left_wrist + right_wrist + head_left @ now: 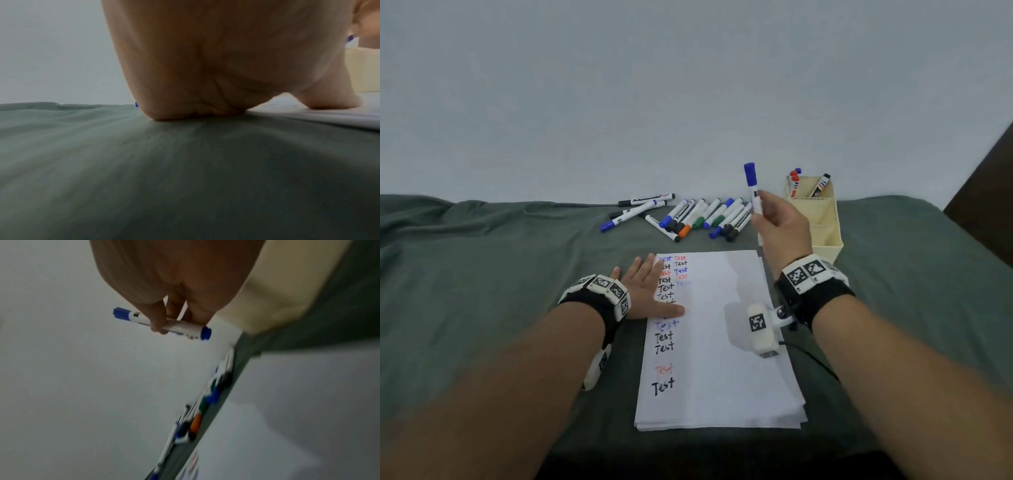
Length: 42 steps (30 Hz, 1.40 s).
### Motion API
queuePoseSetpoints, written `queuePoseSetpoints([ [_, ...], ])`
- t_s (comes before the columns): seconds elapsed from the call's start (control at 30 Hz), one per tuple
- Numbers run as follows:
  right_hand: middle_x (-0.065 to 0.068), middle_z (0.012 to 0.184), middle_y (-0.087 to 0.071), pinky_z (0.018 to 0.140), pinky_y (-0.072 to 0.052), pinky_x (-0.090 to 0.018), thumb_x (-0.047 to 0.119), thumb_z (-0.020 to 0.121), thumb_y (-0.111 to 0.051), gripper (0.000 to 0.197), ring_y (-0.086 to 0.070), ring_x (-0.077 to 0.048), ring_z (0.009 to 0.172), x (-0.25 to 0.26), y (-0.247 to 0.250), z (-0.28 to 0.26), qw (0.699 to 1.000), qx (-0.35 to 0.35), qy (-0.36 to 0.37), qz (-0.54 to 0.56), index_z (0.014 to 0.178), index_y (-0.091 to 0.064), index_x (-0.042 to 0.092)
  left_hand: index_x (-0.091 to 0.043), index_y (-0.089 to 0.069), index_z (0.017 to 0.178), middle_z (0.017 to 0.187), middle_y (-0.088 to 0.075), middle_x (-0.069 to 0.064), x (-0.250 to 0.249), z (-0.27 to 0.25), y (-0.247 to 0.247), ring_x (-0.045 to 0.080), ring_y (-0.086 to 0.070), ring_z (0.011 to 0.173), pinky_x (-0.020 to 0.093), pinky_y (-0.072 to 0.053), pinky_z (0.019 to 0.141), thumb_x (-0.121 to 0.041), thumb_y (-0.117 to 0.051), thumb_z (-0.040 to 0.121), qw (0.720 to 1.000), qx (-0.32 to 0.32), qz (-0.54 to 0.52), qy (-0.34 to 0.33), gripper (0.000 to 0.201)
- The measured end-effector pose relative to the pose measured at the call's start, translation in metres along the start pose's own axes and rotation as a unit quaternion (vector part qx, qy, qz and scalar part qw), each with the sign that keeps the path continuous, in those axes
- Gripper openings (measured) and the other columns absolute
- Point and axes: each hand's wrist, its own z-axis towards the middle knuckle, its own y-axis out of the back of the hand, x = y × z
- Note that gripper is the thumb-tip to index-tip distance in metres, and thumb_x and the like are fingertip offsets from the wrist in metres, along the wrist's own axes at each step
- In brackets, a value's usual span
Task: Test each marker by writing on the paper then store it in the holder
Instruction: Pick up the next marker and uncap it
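Your left hand (645,289) lies flat, fingers straight, pinning the paper (722,342) on the green cloth (482,274). Your right hand (782,228) grips the capped blue marker (752,186) upright, raised between the loose markers (688,216) and the cream holder (825,222), partly hiding it.

The head view looked forward and down over the paper (722,342), wall toward twelve o'clock. The left wrist view sat low on the green cloth (185,178), close behind the palm. The right wrist view, tilted, looked past the fingers; both wrist views shared the paper's edge.
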Motion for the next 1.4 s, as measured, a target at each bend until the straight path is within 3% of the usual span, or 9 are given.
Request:
queuePoseSetpoints([
  [0.17, 0.023, 0.094, -0.064, 0.068, -0.045, -0.007, 0.014, 0.091, -0.066, 0.026, -0.061, 0.008, 0.083, 0.008, 0.076, 0.04, 0.984, -0.131, 0.008, -0.118, 0.113, -0.064, 0.029, -0.029, 0.025, 0.151, 0.157, 0.033, -0.008, -0.001, 0.002, 0.001, 0.017, 0.023, 0.148, 0.054, 0.008, 0.119, -0.102, -0.03, 0.055, 1.0, 0.002, 0.007, -0.001, 0.132],
  [0.37, 0.023, 0.085, -0.061, 0.06, -0.037, -0.011, 0.02, 0.089, -0.07, 0.022, -0.058, 0.01, 0.068, -0.012, 0.116, 0.027, 0.955, -0.172, -0.024, -0.242, 0.104, -0.058, 0.031, -0.028, 0.024, 0.151, 0.158, 0.033, -0.008, -0.002, 0.001, 0.001, 0.017, 0.023, 0.148, 0.053, 0.008, 0.119, -0.1, -0.033, 0.059, 1.0, 0.0, 0.002, -0.001, 0.13],
  [0.53, 0.01, 0.104, -0.064, 0.085, -0.051, -0.032, 0.023, 0.088, -0.07, 0.03, -0.064, -0.019, 0.105, -0.027, 0.117, 0.013, 0.948, -0.171, -0.048, -0.264, 0.117, -0.061, 0.02, -0.029, 0.024, 0.151, 0.158, 0.032, -0.008, -0.002, 0.002, 0.0, 0.017, 0.022, 0.148, 0.054, 0.008, 0.119, -0.101, -0.033, 0.057, 1.0, -0.003, -0.003, -0.001, 0.132],
  [0.6, -0.003, 0.136, -0.054, 0.107, -0.042, -0.045, 0.028, 0.085, -0.074, 0.063, -0.048, -0.027, 0.13, -0.026, 0.111, 0.007, 0.937, -0.198, -0.051, -0.284, 0.141, -0.048, 0.017, -0.029, 0.024, 0.151, 0.158, 0.032, -0.009, -0.001, 0.003, -0.001, 0.017, 0.022, 0.148, 0.054, 0.007, 0.119, -0.102, -0.031, 0.053, 1.0, -0.006, -0.004, -0.002, 0.134],
  [0.73, -0.004, 0.163, -0.019, 0.114, -0.022, -0.058, 0.034, 0.072, -0.077, 0.1, -0.022, -0.028, 0.148, -0.012, 0.08, -0.013, 0.899, -0.247, 0.036, -0.36, 0.155, -0.02, 0.027, -0.03, 0.024, 0.151, 0.158, 0.032, -0.009, 0.0, 0.006, -0.002, 0.016, 0.022, 0.148, 0.054, 0.007, 0.119, -0.108, -0.024, 0.04, 1.0, -0.009, -0.004, -0.002, 0.144],
  [0.93, 0.0, 0.165, -0.006, 0.121, -0.013, -0.061, 0.042, 0.087, -0.065, 0.081, 0.0, -0.025, 0.155, 0.002, 0.031, -0.021, 0.831, 0.049, 0.234, -0.502, 0.155, -0.025, 0.029, -0.031, 0.024, 0.151, 0.158, 0.031, -0.01, 0.0, 0.008, -0.003, 0.015, 0.022, 0.148, 0.053, 0.008, 0.119, -0.109, -0.023, 0.036, 1.0, -0.014, -0.006, -0.005, 0.146],
  [1.1, -0.006, 0.169, -0.001, 0.123, -0.01, -0.054, 0.064, 0.095, -0.05, 0.085, 0.004, -0.028, 0.155, -0.01, 0.008, -0.01, 0.719, 0.383, 0.088, -0.573, 0.161, -0.015, 0.022, -0.03, 0.023, 0.151, 0.158, 0.031, -0.01, -0.001, 0.005, -0.003, 0.015, 0.023, 0.148, 0.053, 0.009, 0.119, -0.101, -0.033, 0.054, 1.0, -0.01, 0.0, -0.007, 0.133],
  [1.3, -0.003, 0.169, 0.008, 0.124, -0.004, -0.051, 0.075, 0.092, -0.039, 0.092, 0.008, -0.028, 0.155, -0.039, 0.002, -0.017, 0.68, 0.429, 0.01, -0.594, 0.162, -0.003, 0.028, -0.033, 0.021, 0.152, 0.159, 0.029, -0.012, 0.001, 0.007, -0.006, 0.015, 0.019, 0.149, 0.052, 0.006, 0.119, -0.102, -0.029, 0.052, 1.0, -0.02, 0.008, -0.006, 0.131],
  [1.4, -0.002, 0.169, 0.011, 0.124, 0.0, -0.051, 0.077, 0.091, -0.039, 0.094, 0.011, -0.027, 0.155, -0.044, 0.003, -0.018, 0.681, 0.441, -0.004, -0.585, 0.162, -0.001, 0.03, -0.033, 0.0, 0.155, 0.164, 0.006, -0.01, 0.004, 0.008, -0.003, 0.02, -0.004, 0.15, 0.053, -0.012, 0.118, -0.097, -0.027, 0.065, 0.996, -0.081, 0.023, -0.014, 0.113],
])
